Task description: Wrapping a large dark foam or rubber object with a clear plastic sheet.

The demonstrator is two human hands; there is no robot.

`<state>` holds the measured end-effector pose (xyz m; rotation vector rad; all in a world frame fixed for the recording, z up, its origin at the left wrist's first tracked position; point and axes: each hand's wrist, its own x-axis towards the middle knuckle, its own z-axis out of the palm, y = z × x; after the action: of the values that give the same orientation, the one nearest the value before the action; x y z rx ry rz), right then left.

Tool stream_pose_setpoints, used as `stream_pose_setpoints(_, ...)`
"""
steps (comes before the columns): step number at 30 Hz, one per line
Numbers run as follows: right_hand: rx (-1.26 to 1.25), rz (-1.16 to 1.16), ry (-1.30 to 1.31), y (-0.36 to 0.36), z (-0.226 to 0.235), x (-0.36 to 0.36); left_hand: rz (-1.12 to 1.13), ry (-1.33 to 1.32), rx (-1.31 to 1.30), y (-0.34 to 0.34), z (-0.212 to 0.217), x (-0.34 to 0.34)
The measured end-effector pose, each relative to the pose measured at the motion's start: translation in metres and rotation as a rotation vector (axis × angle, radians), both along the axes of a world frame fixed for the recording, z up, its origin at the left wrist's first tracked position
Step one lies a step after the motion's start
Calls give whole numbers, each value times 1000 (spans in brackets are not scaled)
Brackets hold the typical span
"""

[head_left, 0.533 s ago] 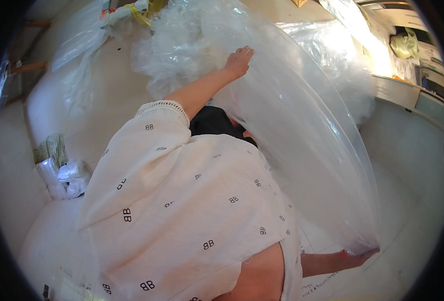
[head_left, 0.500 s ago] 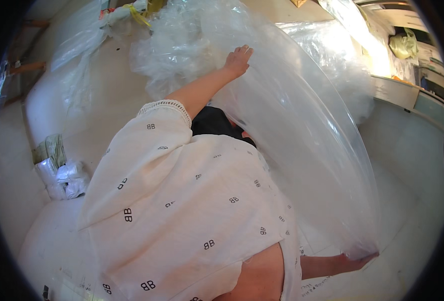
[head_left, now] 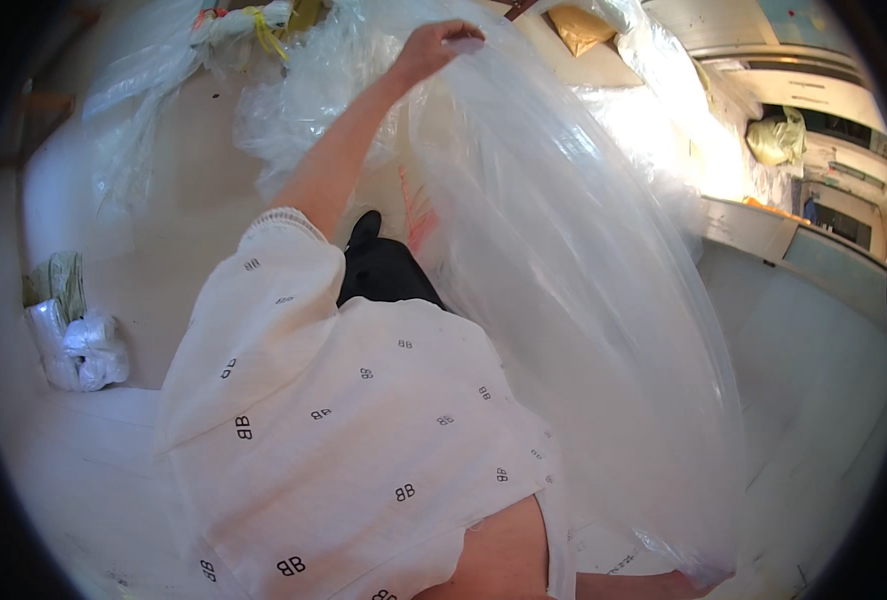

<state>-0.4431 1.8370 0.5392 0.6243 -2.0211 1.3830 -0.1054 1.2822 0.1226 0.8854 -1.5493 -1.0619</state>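
Observation:
A large sheet of clear plastic film stretches in a wide billow between my two hands. At its far end, my left hand has its fingers curled on the film's edge, with the arm reaching forward. My right hand, low at the right, is closed on the gathered near corner of the same film; its fingers are partly hidden by the plastic. More crumpled clear plastic film lies just left of my left hand.
Packed plastic bundles lie on the floor at the left. White rolls with a yellow tie are at the far left. A brown package lies at the far edge. A pale cabinet and a yellowish bag stand at the right.
My left hand has moved farther away and slightly left, its fingers curling from lying on the film to gripping its edge. My right hand has shifted lower, still holding its corner.

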Motion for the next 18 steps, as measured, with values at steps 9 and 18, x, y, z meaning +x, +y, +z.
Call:
stream_pose_setpoints(9,-76,98,152,-23,34,-35,-239,56,-77,34,192,53)
stream_pose_setpoints(18,-52,45,174,-3,39,-43,77,-575,-502,115,120,71)
